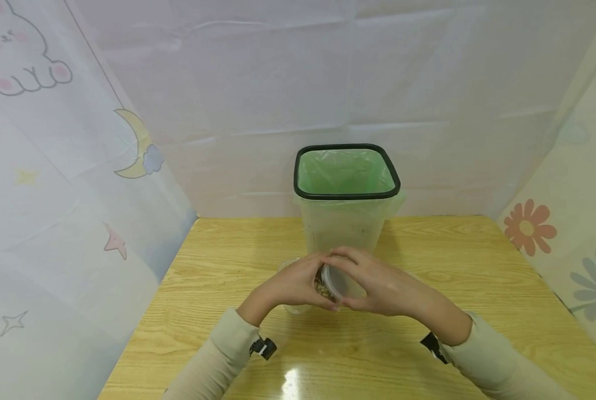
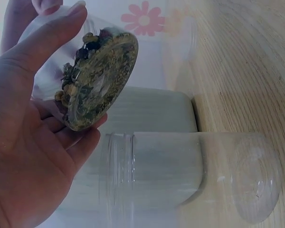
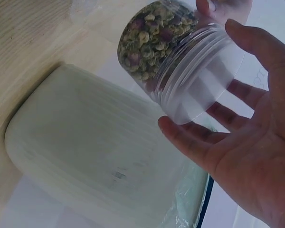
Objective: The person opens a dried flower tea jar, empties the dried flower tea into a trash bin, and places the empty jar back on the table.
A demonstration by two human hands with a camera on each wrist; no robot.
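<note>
A clear jar (image 3: pixel 149 45) of dried flower buds and petals is held tilted above the table, between both hands. My left hand (image 1: pixel 295 283) grips its side, thumb and fingers around the wall, as the left wrist view shows. My right hand (image 1: pixel 385 283) holds the translucent lid (image 3: pixel 199 97) with thumb and fingertips around its rim; the lid sits at the jar's mouth. A second clear jar (image 2: pixel 156 171), empty and uncapped, stands on the table close by, mostly hidden behind my left hand in the head view.
Behind the hands stands a pale bin (image 1: pixel 345 222) with a black rim and a green liner bag (image 1: pixel 348 169). The wooden table (image 1: pixel 218 339) ends at printed cloth walls at the back and sides.
</note>
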